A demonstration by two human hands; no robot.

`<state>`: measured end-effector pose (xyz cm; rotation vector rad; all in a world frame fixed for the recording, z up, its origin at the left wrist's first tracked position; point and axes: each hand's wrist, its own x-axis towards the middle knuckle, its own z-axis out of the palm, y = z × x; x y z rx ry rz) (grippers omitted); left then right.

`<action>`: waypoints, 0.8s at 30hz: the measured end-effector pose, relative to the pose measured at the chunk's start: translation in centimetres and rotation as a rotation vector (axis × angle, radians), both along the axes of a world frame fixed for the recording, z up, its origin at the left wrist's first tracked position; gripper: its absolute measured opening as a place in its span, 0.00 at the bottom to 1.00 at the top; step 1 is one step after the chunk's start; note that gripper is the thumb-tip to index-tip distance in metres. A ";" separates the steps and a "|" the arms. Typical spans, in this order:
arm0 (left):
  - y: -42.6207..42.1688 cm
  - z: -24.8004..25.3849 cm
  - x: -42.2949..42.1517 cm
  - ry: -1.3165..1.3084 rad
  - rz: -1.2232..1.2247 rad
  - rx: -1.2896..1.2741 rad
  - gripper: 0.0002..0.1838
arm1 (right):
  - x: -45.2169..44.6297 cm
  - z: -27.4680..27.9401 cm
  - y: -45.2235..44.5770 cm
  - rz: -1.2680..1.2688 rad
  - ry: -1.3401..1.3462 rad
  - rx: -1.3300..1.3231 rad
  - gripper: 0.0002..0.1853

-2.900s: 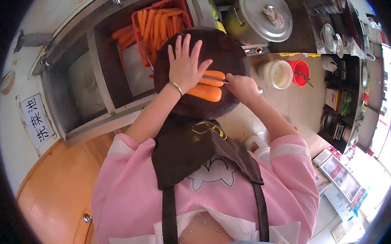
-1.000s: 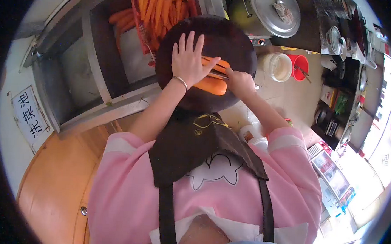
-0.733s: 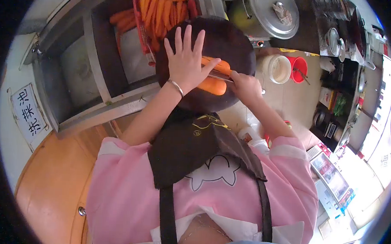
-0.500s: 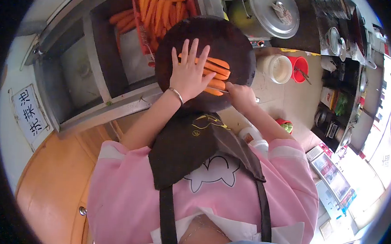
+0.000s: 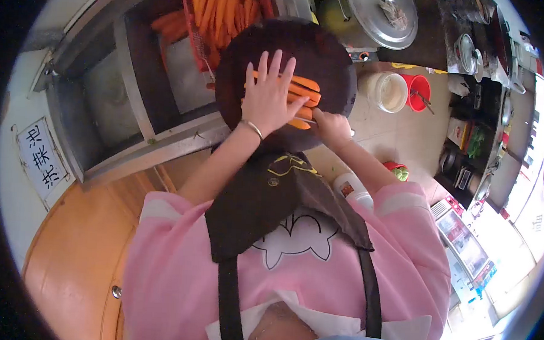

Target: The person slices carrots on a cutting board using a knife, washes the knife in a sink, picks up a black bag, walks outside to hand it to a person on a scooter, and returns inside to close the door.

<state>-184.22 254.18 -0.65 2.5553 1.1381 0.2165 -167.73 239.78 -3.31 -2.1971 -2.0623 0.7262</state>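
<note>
Cut carrot pieces [image 5: 305, 90] lie side by side on a round, dark chopping board [image 5: 270, 41]. Across them my left hand [image 5: 268, 98] rests flat, fingers stretched out and spread, covering their left part. My right hand [image 5: 332, 129] is closed around the handle of a knife [image 5: 305, 119], at the right of the board. Its thin blade reaches left, in among the carrot pieces nearest my body. Most of the blade is hidden by carrot and by my left hand.
A red basket [image 5: 195, 38] of whole carrots stands in the sink [image 5: 131, 84] at the upper left, with more carrots beside it. Past the board are a large lidded pot [image 5: 373, 29], a white bucket [image 5: 370, 92] and a red bucket [image 5: 423, 85] on the floor.
My right hand and the knife have shifted slightly left and away from my body. My left hand stays flat on the carrots, moved a little to the right.
</note>
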 end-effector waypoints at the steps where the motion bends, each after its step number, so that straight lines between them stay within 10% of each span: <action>1: -0.3 0.2 0.0 -0.009 -0.020 0.040 0.42 | 0.1 -0.3 0.3 -0.001 -0.004 0.003 0.11; 24: -0.6 -1.5 -1.8 -0.043 -0.020 0.037 0.43 | -2.2 0.6 -0.2 -0.061 -0.107 -0.146 0.11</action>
